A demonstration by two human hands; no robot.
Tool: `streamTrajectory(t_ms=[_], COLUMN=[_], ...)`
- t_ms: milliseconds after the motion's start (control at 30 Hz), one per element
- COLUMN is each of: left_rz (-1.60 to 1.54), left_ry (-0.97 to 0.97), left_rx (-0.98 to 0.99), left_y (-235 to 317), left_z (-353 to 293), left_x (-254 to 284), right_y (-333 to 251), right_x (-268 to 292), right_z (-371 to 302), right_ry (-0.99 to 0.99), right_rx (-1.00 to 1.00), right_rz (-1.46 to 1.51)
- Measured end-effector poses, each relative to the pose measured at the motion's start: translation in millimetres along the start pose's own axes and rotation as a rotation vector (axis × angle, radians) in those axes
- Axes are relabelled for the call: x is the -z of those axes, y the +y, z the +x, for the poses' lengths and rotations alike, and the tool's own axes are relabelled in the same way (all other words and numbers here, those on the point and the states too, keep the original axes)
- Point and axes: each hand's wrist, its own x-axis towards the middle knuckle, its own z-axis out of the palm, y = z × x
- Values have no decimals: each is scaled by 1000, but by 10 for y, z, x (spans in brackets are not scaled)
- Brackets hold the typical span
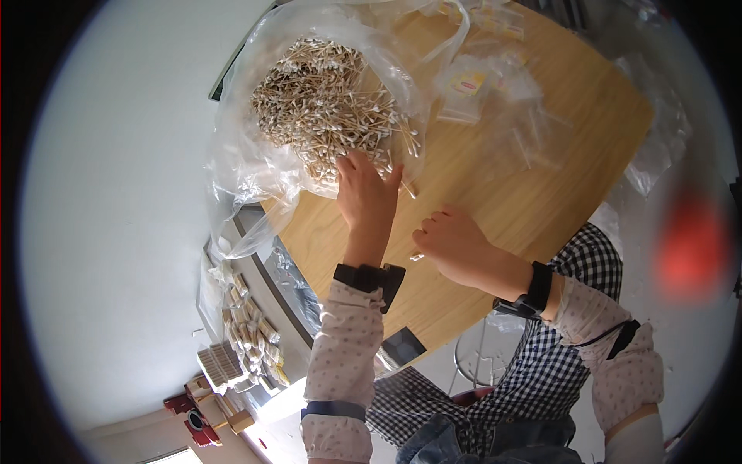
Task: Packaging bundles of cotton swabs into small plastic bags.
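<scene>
A big heap of cotton swabs [321, 100] with white tips and wooden sticks lies in an opened clear plastic bag [239, 147] on the far left of the table. My left hand [363, 193] is at the heap's near edge, its thumb held apart from the fingers and its fingertips against the swabs. To the right and nearer, my right hand [456, 241] is closed above the wooden tabletop. The tips of cotton swabs [417, 256] poke out from under its fingers; the rest of them is hidden. Dark bands circle both wrists.
Small clear plastic bags [464, 93] with yellow labels lie at the far right of the wooden table [572, 116]. A dark flat object [403, 346] rests at the near edge. Left of the table, several bundles of swabs [251, 329] are piled. A blurred red shape [693, 243] appears at right.
</scene>
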Motion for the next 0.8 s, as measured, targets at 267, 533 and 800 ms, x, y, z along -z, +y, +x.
streamTrajectory(t_ms=[267,533,800], left_rz=[-25,21,-107], left_ry=[152,-109,-6], left_rx=[-414,-671,-749], left_y=[49,43,-83], left_z=[434,899,72], left_x=[-205,-434,-225], right_y=[-15,9,41], right_x=[-2,57,-89], right_z=[-19,9,-54], right_ry=[-37,-110,42], right_rx=[-6,38,111], right_rz=[-34,-7,5])
